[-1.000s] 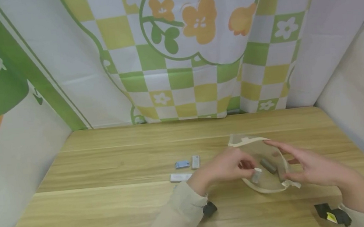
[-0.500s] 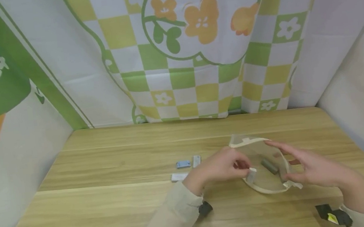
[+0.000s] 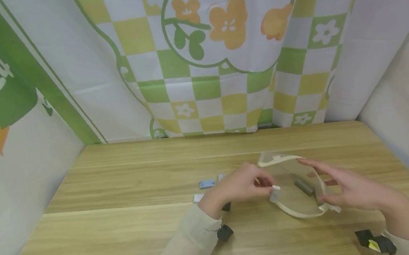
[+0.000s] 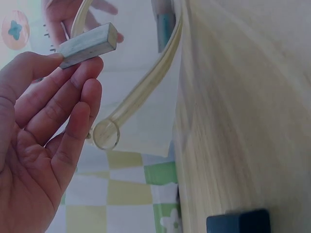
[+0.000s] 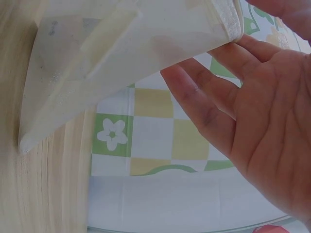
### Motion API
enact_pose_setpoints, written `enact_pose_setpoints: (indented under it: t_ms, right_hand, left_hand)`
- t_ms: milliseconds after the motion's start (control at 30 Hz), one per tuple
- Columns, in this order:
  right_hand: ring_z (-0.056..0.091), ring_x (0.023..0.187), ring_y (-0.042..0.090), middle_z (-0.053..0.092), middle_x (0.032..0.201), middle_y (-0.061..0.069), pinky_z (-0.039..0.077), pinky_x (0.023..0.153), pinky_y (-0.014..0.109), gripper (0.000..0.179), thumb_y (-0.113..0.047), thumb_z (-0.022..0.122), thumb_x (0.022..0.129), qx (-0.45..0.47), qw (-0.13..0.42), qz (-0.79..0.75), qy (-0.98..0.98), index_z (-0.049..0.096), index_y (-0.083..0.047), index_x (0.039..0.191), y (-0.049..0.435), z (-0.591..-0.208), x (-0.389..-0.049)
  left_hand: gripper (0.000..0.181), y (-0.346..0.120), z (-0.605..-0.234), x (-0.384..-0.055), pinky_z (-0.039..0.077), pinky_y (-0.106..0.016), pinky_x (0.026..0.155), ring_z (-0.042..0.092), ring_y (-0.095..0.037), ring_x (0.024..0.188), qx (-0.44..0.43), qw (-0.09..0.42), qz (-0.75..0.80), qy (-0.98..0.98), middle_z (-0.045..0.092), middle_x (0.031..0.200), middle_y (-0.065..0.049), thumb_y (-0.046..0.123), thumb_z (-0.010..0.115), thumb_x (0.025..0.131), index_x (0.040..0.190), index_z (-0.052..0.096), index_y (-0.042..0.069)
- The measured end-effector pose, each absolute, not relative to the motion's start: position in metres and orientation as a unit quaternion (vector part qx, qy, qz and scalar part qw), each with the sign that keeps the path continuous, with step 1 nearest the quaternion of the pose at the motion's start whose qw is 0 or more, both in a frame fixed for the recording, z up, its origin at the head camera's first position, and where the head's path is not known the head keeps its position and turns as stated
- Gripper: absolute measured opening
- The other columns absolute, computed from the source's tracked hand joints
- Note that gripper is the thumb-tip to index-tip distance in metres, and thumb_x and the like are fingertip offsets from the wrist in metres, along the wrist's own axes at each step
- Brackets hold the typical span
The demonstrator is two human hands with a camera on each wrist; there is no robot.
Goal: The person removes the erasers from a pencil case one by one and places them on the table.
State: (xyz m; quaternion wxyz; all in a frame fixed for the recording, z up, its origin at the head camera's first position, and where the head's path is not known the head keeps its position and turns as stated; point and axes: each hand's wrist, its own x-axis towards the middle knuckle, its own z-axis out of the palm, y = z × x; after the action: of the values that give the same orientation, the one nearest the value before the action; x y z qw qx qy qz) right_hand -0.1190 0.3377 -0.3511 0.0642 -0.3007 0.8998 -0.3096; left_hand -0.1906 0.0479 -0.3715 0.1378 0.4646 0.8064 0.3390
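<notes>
My left hand (image 3: 252, 182) pinches a small pale grey rectangular block (image 4: 90, 44) between thumb and fingertips, at the left rim of the pouch mouth. The see-through zip pouch (image 3: 296, 215) stands with its cream-edged mouth spread wide. Around its right side my right hand (image 3: 357, 188) holds it, fingers at the far rim and thumb at the near rim. In the right wrist view those fingers (image 5: 194, 92) lie against the pouch's outside. Within the pouch are a dark grey-green bar (image 3: 303, 187) and another dark piece (image 3: 318, 196) near the right wall.
Left of the pouch, a small blue block (image 3: 207, 184) and two whitish ones lie on the wooden table (image 3: 126, 235); my left forearm partly covers the white block (image 3: 198, 198). A dark block (image 4: 238, 223) shows in the left wrist view. Patterned cloth (image 3: 204, 90) hangs behind.
My left hand has drawn the pale block leftward, from over the pouch's mouth to its left rim. The right hand and the pouch have stayed nearly still.
</notes>
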Motion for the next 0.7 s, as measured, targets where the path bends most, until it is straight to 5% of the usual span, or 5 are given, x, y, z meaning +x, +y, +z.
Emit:
enact_pose_setpoints:
  t_ms: [333, 433, 633, 700]
  right_hand:
    - [0.030, 0.131, -0.019, 0.033, 0.159, 0.017, 0.058, 0.088, 0.034, 0.090, -0.014, 0.079, 0.084, -0.308, 0.055, -0.313, 0.897, 0.026, -0.017, 0.157, 0.338, -0.350, -0.119]
    - [0.037, 0.131, -0.011, 0.034, 0.159, 0.016, 0.058, 0.088, 0.034, 0.090, -0.017, 0.078, 0.084, -0.300, 0.059, -0.310, 0.900, 0.026, -0.019, 0.157, 0.338, -0.349, -0.118]
    - [0.049, 0.130, 0.026, 0.035, 0.158, 0.016, 0.058, 0.088, 0.035, 0.091, -0.019, 0.079, 0.084, -0.290, 0.059, -0.301, 0.907, 0.026, -0.022, 0.157, 0.337, -0.348, -0.117]
    - [0.048, 0.131, 0.023, 0.035, 0.158, 0.016, 0.058, 0.088, 0.035, 0.091, -0.019, 0.079, 0.084, -0.290, 0.058, -0.301, 0.907, 0.026, -0.022, 0.157, 0.338, -0.349, -0.117]
  left_hand:
    - [0.011, 0.034, -0.367, -0.193, 0.051, -0.013, 0.078, 0.061, 0.002, 0.080, 0.444, 0.138, 0.366, 0.806, 0.074, 0.092, -0.001, 0.011, 0.067, 0.092, 0.100, 0.075, 0.008]
    - [0.012, 0.028, -0.367, -0.195, 0.052, -0.015, 0.079, 0.062, 0.001, 0.082, 0.429, 0.144, 0.379, 0.808, 0.074, 0.093, 0.001, 0.011, 0.067, 0.093, 0.100, 0.075, 0.009]
    - [0.012, 0.014, -0.368, -0.198, 0.054, -0.017, 0.080, 0.065, -0.003, 0.085, 0.414, 0.143, 0.384, 0.813, 0.075, 0.096, -0.002, 0.010, 0.066, 0.093, 0.100, 0.075, 0.008]
    - [0.012, 0.010, -0.369, -0.198, 0.054, -0.017, 0.080, 0.066, -0.004, 0.085, 0.409, 0.142, 0.380, 0.817, 0.075, 0.096, -0.003, 0.010, 0.066, 0.093, 0.101, 0.075, 0.007]
